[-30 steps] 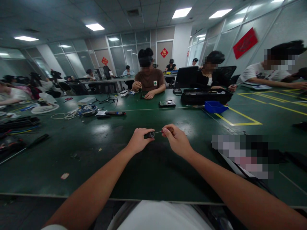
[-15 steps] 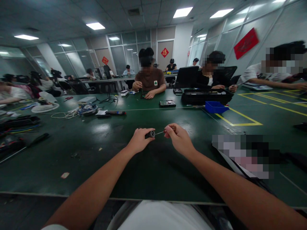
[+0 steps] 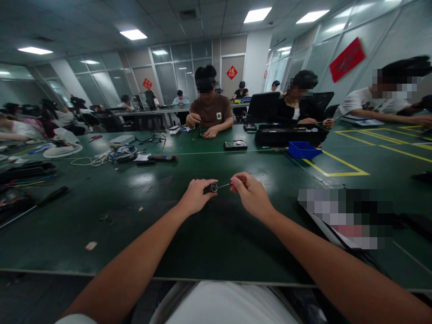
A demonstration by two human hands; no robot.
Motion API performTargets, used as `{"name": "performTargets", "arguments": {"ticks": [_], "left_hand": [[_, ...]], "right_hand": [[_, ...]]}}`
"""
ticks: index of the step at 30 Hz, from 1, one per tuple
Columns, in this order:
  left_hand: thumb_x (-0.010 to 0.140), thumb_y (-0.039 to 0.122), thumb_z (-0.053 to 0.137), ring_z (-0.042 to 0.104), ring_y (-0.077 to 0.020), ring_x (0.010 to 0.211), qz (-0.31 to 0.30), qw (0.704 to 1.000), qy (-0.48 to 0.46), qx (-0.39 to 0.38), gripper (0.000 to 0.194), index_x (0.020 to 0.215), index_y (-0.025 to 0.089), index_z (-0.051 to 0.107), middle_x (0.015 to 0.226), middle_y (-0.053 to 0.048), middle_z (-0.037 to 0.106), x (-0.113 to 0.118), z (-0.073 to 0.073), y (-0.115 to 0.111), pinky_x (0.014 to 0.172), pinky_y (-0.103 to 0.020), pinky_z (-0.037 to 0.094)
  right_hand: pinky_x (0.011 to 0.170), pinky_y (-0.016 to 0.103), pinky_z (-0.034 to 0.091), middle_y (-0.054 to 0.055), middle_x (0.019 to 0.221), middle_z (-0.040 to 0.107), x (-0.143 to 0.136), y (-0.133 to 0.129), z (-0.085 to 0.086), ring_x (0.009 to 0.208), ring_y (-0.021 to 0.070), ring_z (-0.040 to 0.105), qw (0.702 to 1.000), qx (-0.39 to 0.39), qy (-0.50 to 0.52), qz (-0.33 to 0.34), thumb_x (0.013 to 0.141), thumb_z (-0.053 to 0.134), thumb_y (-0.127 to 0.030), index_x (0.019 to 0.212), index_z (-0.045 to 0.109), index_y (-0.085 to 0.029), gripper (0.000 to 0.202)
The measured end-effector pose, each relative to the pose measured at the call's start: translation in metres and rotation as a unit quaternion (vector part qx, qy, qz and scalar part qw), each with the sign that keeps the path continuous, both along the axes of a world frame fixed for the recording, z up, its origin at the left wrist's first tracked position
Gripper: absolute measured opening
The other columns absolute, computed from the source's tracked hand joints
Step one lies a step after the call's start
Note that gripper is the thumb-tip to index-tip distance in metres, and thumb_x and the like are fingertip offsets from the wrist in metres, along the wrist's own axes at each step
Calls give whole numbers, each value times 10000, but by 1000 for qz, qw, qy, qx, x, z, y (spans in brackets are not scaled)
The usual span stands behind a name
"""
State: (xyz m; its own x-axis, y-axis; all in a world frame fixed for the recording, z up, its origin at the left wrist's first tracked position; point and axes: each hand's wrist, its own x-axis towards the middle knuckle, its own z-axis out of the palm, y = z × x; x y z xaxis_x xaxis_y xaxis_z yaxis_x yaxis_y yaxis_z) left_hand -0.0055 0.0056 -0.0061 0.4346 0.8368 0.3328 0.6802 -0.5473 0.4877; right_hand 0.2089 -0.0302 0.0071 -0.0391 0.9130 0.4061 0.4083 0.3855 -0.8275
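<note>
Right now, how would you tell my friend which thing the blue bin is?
Find the big green table, then the long black case on its far side, toward the right. The bin sits just in front of the case, beside yellow lines. It's small and bright blue, while the case is black.

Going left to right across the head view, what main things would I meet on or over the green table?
White round object, cable bundle, dark tool, left hand, thin metal shaft, right hand, blue bin.
</note>
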Motion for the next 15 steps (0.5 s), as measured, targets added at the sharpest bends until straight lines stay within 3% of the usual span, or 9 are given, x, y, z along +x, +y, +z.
{"name": "performTargets", "arguments": {"ticks": [7,15], "left_hand": [[872,292,713,613,-260,1017,-3,1000,12,1,414,1282,274,660,1117,-50,726,0,0,0,947,-437,413],[860,282,728,610,-261,1052,1,1000,22,6,429,1283,279,660,1126,-48,721,0,-2,2,970,-436,395]], "right_hand": [[694,331,492,27,771,718,-2,0,-2,744,200,686,1000,-1,0,14,969,499,-430,942,640,-217,257],[625,308,433,7,680,647,2,-2,2,646,174,613,999,18,6,-30,974,496,-434,864,626,-215,277]]}}
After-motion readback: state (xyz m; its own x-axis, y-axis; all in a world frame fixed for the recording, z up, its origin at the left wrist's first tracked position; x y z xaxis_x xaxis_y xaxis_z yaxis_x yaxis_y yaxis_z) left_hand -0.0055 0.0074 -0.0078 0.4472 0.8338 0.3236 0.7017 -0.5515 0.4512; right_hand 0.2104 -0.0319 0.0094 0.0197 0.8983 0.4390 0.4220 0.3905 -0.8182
